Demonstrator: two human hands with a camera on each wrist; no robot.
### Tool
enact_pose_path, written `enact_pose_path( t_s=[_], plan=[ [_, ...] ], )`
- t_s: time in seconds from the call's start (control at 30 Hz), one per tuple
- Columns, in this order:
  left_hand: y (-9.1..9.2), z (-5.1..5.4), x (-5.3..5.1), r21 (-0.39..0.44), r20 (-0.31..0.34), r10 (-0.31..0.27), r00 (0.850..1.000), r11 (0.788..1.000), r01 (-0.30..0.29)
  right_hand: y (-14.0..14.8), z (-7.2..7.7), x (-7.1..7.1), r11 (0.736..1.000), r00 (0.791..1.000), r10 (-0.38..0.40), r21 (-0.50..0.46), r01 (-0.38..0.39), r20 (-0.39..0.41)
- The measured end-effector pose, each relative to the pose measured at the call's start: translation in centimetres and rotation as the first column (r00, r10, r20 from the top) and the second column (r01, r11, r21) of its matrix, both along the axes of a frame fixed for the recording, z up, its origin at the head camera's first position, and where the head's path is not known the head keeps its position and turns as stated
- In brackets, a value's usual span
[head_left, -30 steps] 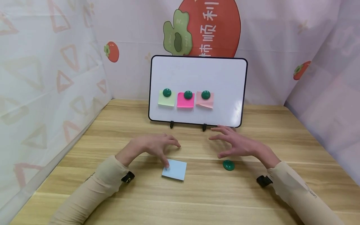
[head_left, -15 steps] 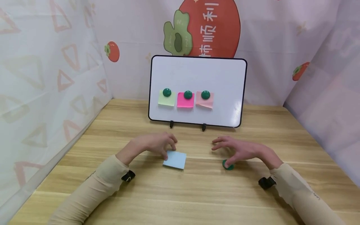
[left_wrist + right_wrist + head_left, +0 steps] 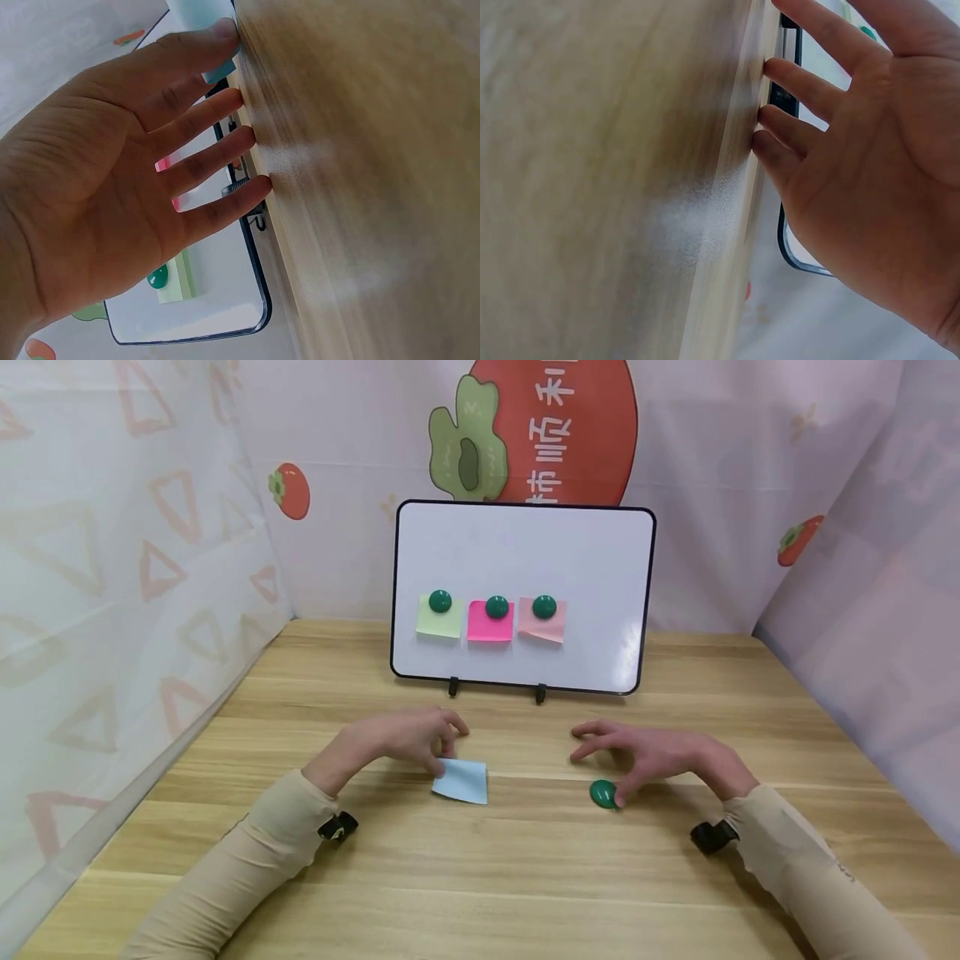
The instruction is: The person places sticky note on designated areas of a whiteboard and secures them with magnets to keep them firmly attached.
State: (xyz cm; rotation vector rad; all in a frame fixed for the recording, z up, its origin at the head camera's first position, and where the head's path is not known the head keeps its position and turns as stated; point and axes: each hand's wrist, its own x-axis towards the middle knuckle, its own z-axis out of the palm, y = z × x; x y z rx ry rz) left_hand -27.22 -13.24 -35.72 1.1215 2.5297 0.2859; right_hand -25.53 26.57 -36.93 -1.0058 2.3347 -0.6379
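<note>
With thumb and index finger my left hand (image 3: 408, 737) pinches the corner of a light blue sticky note (image 3: 463, 782), in front of the whiteboard. In the left wrist view the blue note (image 3: 199, 15) shows at the thumb tip, while the other fingers of that hand (image 3: 112, 172) extend past it. A round green magnet (image 3: 603, 793) lies on the wooden table. My right hand (image 3: 651, 753) has its thumb at the magnet's right edge and its fingers spread forward. The magnet is out of frame in the right wrist view, where the palm of the hand (image 3: 885, 157) shows.
Behind the hands stands a whiteboard (image 3: 592, 560) on small black feet. Pinned low on it by green magnets are a pale green note (image 3: 439, 623), a bright pink note (image 3: 490, 628) and a light pink note (image 3: 543, 628). Printed cloth (image 3: 345, 552) encloses the wooden table (image 3: 480, 877).
My left hand has taken the blue note by its corner and shifted it away from me. The right hand has come down, bringing its thumb to the magnet on the table.
</note>
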Motion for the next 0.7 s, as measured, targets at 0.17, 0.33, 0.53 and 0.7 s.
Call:
enact_pose_path(
  t_s=[0.17, 0.33, 0.53, 0.7],
  plan=[
    [-0.17, 0.24, 0.14, 0.012, 0.067, 0.032, 0.997, 0.999, -0.033, 0.12, 0.06, 0.04, 1.000, 0.999, 0.018, -0.003, -0.018, 0.028],
    [-0.30, 0.19, 0.08, 0.006, 0.057, 0.010, 0.998, 1.000, -0.010, 0.28, -0.15, -0.09, 1.000, 0.999, 0.026, -0.015, -0.026, 0.036],
    [-0.26, -0.01, -0.07, 0.011, 0.027, -0.019, 0.999, 1.000, 0.018, 0.31, -0.24, -0.02, 0.999, 0.999, 0.039, -0.028, -0.038, 0.037],
    [-0.05, -0.04, -0.19, 0.012, -0.004, -0.011, 1.000, 1.000, 0.011, 0.28, -0.12, 0.11, 0.998, 0.998, 0.048, -0.033, -0.047, 0.028]
  ],
)
